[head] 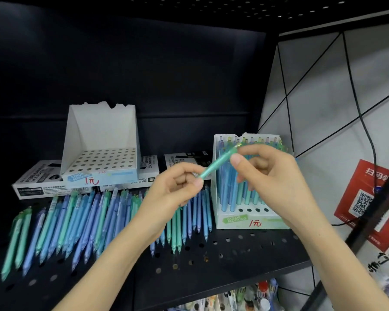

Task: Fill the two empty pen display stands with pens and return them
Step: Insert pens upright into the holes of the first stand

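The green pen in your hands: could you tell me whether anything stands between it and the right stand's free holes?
Nothing visible does. The left hand and right hand pinch the green pen; the front holes of the right stand lie uncovered.

Loose pens (76,221) cover the shelf's (234,261) left and middle; open room lies along its front-right edge, before the stand (252,223).

Both hands, left (177,189) and right (270,176), pinch 1 green pen (216,163) above the shelf (211,261).
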`<state>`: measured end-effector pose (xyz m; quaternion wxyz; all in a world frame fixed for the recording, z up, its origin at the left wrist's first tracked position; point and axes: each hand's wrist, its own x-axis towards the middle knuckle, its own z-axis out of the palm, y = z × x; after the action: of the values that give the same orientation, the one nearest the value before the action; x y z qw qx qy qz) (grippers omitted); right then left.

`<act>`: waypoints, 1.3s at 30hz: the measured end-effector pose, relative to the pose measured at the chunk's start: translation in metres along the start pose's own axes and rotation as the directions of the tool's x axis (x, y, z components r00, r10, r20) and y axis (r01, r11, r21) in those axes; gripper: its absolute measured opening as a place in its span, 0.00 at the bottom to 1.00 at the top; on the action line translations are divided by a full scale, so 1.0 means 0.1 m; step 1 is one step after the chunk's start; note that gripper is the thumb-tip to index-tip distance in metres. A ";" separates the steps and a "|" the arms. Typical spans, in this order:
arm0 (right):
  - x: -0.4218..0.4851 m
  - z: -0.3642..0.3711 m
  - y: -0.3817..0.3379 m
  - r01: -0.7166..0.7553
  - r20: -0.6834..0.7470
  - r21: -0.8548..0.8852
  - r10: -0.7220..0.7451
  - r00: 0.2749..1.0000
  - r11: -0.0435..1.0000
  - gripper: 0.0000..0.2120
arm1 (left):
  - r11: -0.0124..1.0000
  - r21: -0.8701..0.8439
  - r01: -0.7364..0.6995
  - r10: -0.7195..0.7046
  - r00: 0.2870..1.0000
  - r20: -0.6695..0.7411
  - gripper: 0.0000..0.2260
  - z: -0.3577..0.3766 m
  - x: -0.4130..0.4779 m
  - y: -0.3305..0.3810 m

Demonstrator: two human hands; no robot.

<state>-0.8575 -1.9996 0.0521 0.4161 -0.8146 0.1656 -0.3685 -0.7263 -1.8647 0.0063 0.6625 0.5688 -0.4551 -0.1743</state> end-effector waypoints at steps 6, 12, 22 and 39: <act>-0.09 -0.07 -0.04 -0.046 -0.009 0.292 0.051 0.999 0.955 0.06 | 0.974 0.211 -0.083 0.067 0.994 0.084 0.09 0.12 -0.03 -0.04; -0.05 -0.54 0.06 0.083 -0.274 0.020 -0.074 0.959 0.996 0.04 | 0.866 0.499 -0.014 0.018 1.000 -0.003 0.18 0.15 0.06 -0.17; 0.01 -0.41 0.20 0.091 -0.062 -0.500 -0.140 0.988 0.861 0.03 | 0.723 0.691 0.010 -0.096 0.992 0.086 0.40 0.29 0.13 -0.39; 0.04 -0.04 0.37 0.025 -0.060 -0.386 -0.053 0.997 0.922 0.07 | 0.687 0.726 -0.039 -0.052 0.993 0.103 0.43 0.25 0.16 -0.49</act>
<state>-0.8563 -2.0264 0.0261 0.2346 -0.8703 0.2330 -0.3651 -0.7233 -1.9062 -0.0336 0.3552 0.7751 -0.5223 -0.0148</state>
